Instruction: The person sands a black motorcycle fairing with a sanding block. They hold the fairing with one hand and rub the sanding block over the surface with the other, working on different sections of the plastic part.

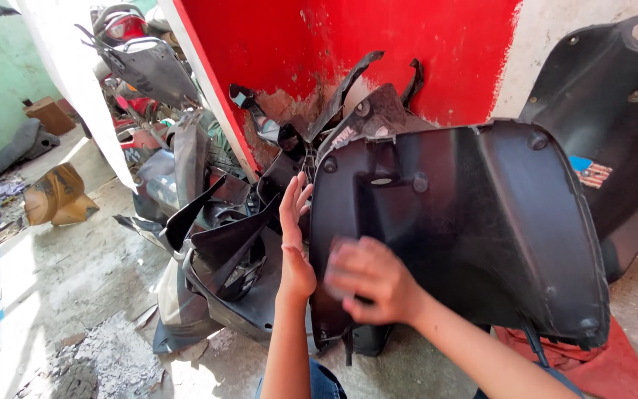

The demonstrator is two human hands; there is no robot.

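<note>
Nearest the lens, two bare forearms rise from the bottom edge. Left hand (295, 236) stands edge-on with fingers extended and held together, open, its palm pressed against the left rim of a large black plastic scooter panel (467, 222); it grips nothing. Right hand (372, 279) lies at about 3 o'clock of the left hand, just beside it, with fingers curled onto the panel's inner face. The right hand is blurred, and something pale seems to sit beneath the fingertips; what it is cannot be told, nor whether the fingers close on it.

The panel stands upright on the concrete floor (83, 281), hollow side toward the camera, filling the centre and right of the view. At 12 o'clock of the panel stands a red painted wall (378, 37) with flaked patches. At 2 o'clock a second black body panel (614, 103) leans on the wall, bearing a small striped sticker. At 9 o'clock of the left hand a heap of black scooter fairings (223, 244) lies stacked. At 5 o'clock of the large panel a red cloth (614, 362) rests on the floor beneath its lower edge.
</note>
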